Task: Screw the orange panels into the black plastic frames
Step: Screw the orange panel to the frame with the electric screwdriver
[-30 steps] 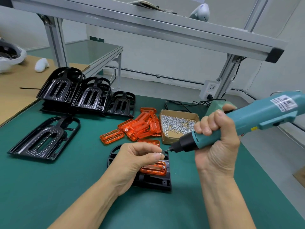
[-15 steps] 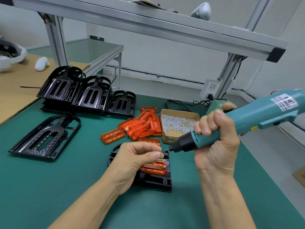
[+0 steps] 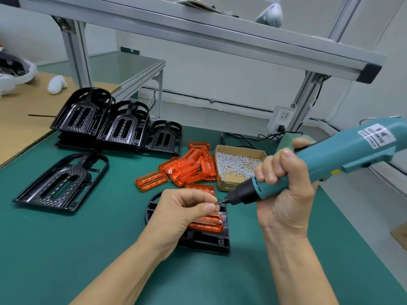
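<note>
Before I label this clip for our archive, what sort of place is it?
Probably a small assembly workbench: green mat, stacked black frames, a box of screws and an electric screwdriver.

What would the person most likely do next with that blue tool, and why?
Probably lower the electric screwdriver to the orange panel in the black frame and drive a screw. The left hand pinches something small, likely a screw, against the bit tip, the right hand grips the tool, and both are above the panel.
</note>
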